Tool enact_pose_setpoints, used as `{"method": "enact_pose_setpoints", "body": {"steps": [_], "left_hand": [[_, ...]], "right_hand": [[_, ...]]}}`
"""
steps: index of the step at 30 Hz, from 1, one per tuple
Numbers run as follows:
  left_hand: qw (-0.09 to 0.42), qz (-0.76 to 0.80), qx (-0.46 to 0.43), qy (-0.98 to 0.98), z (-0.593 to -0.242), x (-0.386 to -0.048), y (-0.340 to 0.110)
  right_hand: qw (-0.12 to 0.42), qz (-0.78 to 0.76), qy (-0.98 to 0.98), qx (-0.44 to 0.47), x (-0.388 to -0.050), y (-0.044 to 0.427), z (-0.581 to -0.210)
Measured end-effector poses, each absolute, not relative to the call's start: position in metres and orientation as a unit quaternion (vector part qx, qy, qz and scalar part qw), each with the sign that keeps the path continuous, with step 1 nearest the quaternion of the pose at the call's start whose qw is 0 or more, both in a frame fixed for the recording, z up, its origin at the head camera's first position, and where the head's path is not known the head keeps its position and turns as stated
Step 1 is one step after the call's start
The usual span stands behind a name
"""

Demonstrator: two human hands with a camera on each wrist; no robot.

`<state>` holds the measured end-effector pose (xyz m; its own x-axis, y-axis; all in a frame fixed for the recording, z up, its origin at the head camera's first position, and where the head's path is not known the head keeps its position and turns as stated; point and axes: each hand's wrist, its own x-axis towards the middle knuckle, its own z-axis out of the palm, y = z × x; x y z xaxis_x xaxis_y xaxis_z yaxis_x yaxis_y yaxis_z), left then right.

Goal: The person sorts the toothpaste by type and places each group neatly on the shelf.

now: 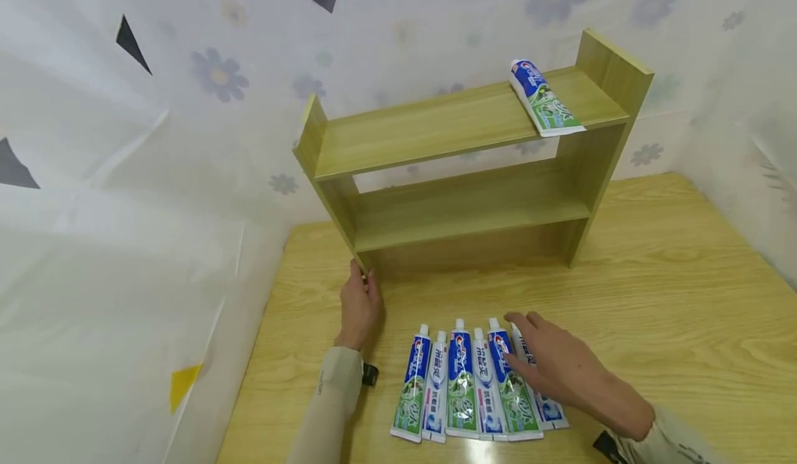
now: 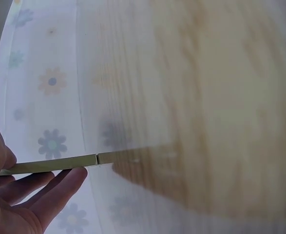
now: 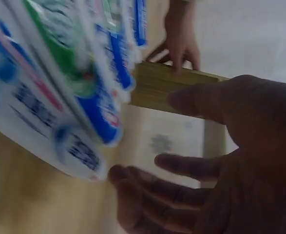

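Observation:
My left hand (image 1: 360, 306) pinches the lower front edge of the wooden shelf's (image 1: 461, 205) left side panel. In the left wrist view the panel edge (image 2: 55, 165) runs between thumb and fingers (image 2: 60, 195). My right hand (image 1: 563, 360) hovers at the right end of a row of toothpaste tubes, fingers spread and loosely bent. The rightmost white tube (image 1: 548, 409) is partly hidden beneath it; beside that lies a blue-and-green tube (image 1: 513, 395). In the right wrist view the fingertips (image 3: 118, 173) are near the white tube's (image 3: 40, 112) cap end, holding nothing.
Another blue-and-green toothpaste tube (image 1: 544, 101) lies on the shelf's top board, its flat end past the front edge. More tubes, such as a white one (image 1: 436, 388), lie side by side on the wooden table (image 1: 672, 298). Patterned sheeting (image 1: 187, 173) hangs behind and at both sides.

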<state>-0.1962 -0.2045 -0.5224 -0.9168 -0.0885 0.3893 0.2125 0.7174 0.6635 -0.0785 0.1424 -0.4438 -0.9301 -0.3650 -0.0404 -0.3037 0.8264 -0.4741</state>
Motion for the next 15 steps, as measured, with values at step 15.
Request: {"method": "enact_pose_setpoints", "body": {"steps": [15], "left_hand": [[0.181, -0.389, -0.014, -0.903, -0.522, -0.196, -0.205]], "right_hand": [[0.072, -0.214, 0.967, -0.117, -0.065, 0.137, -0.503]]}}
